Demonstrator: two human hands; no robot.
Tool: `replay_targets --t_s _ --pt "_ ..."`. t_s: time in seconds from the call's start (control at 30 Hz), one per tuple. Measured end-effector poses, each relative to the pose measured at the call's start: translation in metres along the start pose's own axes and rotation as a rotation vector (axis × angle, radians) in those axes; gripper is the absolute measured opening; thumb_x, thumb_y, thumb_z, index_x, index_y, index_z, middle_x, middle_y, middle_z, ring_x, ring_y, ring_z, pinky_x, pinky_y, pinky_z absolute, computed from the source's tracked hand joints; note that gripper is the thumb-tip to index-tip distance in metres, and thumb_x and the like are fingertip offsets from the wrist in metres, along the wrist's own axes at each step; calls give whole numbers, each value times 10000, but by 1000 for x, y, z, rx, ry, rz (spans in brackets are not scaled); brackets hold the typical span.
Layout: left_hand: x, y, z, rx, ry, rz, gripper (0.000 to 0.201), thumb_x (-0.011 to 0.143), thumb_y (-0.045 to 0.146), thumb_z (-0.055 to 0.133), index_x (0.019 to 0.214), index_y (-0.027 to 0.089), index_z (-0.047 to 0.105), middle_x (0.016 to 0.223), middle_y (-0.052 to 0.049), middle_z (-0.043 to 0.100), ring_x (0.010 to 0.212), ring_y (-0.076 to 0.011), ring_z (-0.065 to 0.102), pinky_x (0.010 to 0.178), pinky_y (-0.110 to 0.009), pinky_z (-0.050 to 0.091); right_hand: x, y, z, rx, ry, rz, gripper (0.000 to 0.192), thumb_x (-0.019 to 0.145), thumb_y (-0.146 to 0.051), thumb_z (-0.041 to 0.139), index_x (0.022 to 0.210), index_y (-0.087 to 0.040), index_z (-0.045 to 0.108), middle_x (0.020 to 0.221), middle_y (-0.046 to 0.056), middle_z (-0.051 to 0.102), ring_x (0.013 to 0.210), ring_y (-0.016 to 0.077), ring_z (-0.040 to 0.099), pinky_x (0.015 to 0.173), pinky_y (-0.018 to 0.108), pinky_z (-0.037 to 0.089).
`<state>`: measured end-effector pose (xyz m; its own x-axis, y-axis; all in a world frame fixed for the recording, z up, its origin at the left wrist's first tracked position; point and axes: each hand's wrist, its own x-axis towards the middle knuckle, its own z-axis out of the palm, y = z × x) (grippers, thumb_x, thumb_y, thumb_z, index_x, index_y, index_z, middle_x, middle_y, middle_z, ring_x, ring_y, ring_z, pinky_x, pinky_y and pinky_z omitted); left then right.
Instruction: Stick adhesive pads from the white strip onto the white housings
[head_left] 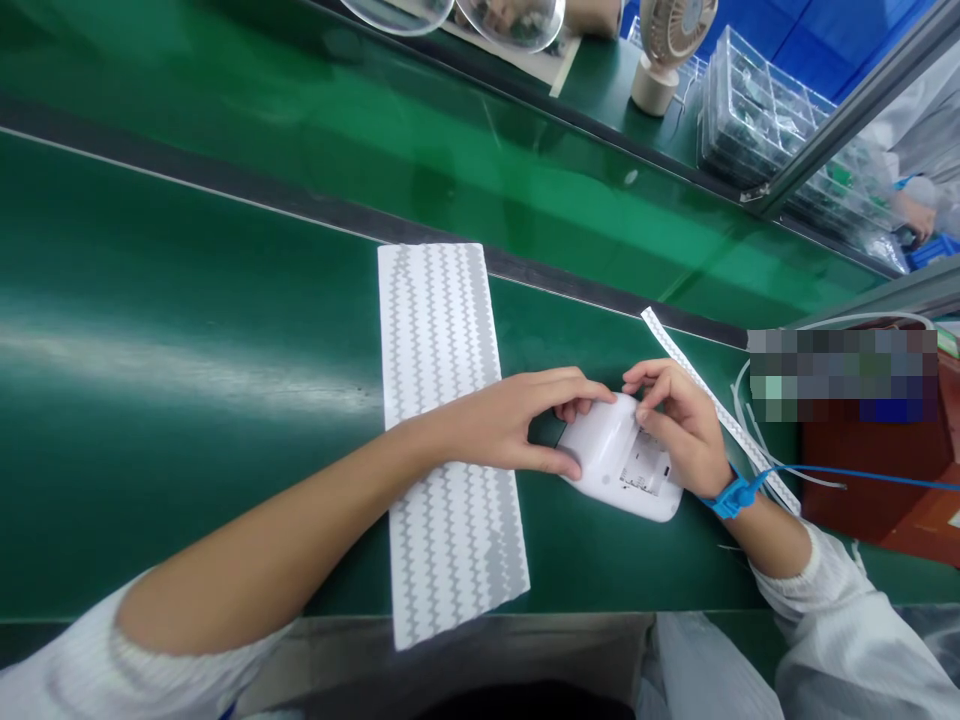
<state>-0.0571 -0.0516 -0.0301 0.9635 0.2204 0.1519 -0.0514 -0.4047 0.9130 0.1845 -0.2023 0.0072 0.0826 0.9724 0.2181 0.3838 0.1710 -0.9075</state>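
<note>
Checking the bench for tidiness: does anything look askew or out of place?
The white sticker sheet overhangs the near edge of the green bench, under the left forearm. A narrow backing strip lies diagonally behind the right hand. The white device shows no damage.

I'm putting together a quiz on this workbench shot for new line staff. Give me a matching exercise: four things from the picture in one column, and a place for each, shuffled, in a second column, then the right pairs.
Things:
1. white device
2. sticker sheet
3. blue wrist strap
4. small fan

Places:
A. on the far side of the bench, at the top of the picture
B. flat on the green mat, under the left forearm
C. held between the left hand and the right hand
D. around the right wrist

Pairs: 1-C, 2-B, 3-D, 4-A
</note>
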Motion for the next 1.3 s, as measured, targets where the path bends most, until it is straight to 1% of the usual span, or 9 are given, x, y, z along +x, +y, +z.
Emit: replay_targets --t_s 0.1,0.23,0.43,0.53,0.6,0.73,0.83,0.93,1.3 --pt "2 -1 -1 -4 3 11 750 959 613 926 1586 291 668 1247 -94 739 1066 -244 714 902 -349 593 0 3 -1 32 11 6 120 1042 -231 698 941 -265 644 1264 76 749 1108 271 749 1023 501 623" --pt "6 -3 1 -20 39 47 764 933 627 947 1557 266 694 1211 -103 750 1045 -244 718 922 -358 591 -1 0 -1 -108 -30 -72 119 1079 -249 677 966 -271 648 1255 75 772 1131 277 725 1012 497 607" --pt "14 -6 1 -83 61 74 726 920 606 959 1512 245 742 1223 -131 773 1045 -250 733 917 -360 604 3 9 -9 -154 11 -136 98 1066 -267 715 981 -267 665 1222 81 783 1126 293 744 998 499 598" --pt "18 -6 -1 -113 83 49 579 994 569 881 1460 241 780 1248 -131 779 1053 -239 742 926 -360 615 -4 -2 -4 -240 208 -311 63 1056 -268 714 1005 -267 678 1202 112 767 1128 332 739 980 539 598" --pt "20 -7 -2 -116 92 41 495 1031 528 832 1427 233 797 1267 -129 782 1052 -225 747 936 -356 616 -18 -17 12 -310 241 -481 74 1045 -195 684 1041 -268 692 1127 107 756 1055 323 735 933 528 596" --pt "22 -7 -3 -76 98 61 439 1051 437 779 1426 209 797 1267 -133 788 1056 -216 745 942 -348 605 -46 -39 62 -327 -203 -638 253 1014 -76 637 1175 -256 709 1096 89 726 965 266 716 851 449 620" --pt "23 -7 -3 -51 108 69 441 1058 409 750 1440 191 790 1258 -144 788 1071 -229 743 920 -347 596 -54 -35 91 -400 -291 -470 195 1044 -130 647 1200 -229 707 1169 124 707 1026 289 699 885 472 628" --pt "25 -7 -2 -58 104 76 441 1055 410 744 1432 185 790 1250 -144 792 1077 -237 742 928 -361 594 -54 -28 98 -460 -307 -324 125 1055 -161 650 1147 -224 704 1223 146 688 1091 318 686 949 512 631" --pt "29 -4 -2 -72 88 65 419 1048 386 724 1413 190 785 1260 -131 789 1100 -234 737 954 -356 586 -59 -26 97 -515 -423 -233 117 1046 -131 648 1103 -229 679 1247 155 675 1120 335 682 978 522 632"
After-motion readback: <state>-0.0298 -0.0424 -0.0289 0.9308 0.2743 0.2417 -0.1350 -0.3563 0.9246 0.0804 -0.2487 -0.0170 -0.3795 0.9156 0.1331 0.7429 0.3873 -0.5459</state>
